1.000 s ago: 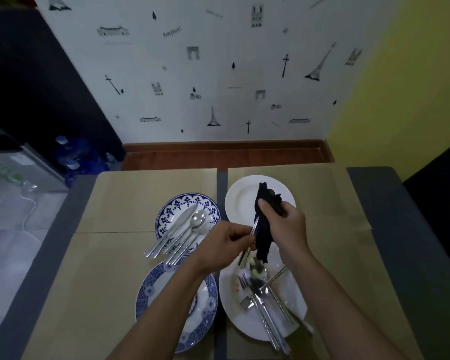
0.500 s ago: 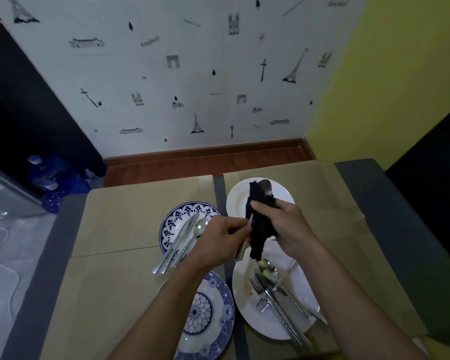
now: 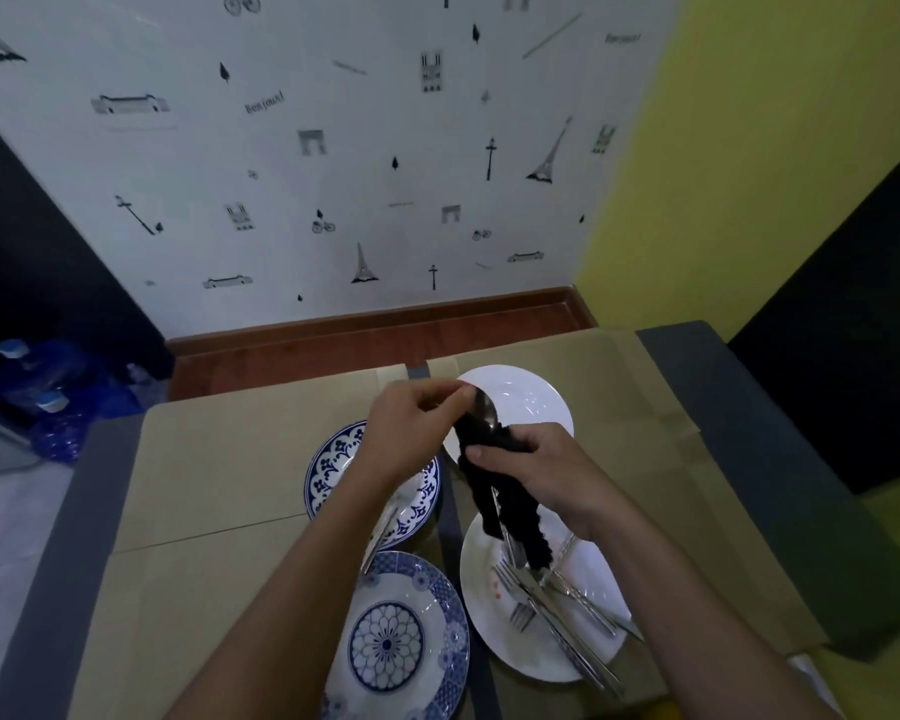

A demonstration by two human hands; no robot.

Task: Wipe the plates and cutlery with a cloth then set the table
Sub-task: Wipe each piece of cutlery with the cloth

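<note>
The tabletop (image 3: 240,475) is covered in sheets of brown paper with a grey strip down the middle and grey edges showing at the sides. Behind it, at twelve o'clock, stands a white wall (image 3: 333,163) printed with small Paris drawings above a reddish skirting board (image 3: 375,330); a yellow wall (image 3: 749,163) takes the two o'clock side, and blue water bottles (image 3: 37,392) sit on the floor at nine o'clock.

Four plates lie near the middle. The far white plate (image 3: 531,394) at one o'clock holds nothing I can make out. The far blue-patterned plate (image 3: 333,465) at eleven o'clock carries cutlery, mostly hidden by the left forearm. The near blue-patterned plate (image 3: 401,641) at six o'clock looks bare. The near white plate (image 3: 494,610) at five o'clock has reddish smears and holds forks and other cutlery (image 3: 557,605) lying across it.

Above the plates, the left hand (image 3: 411,433) has its grip pinched on the bowl end of a spoon (image 3: 486,410). The right hand (image 3: 536,472) has its grip closed around a black cloth (image 3: 505,506) wrapped on the spoon's handle, the cloth's tail hanging down to the near white plate.
</note>
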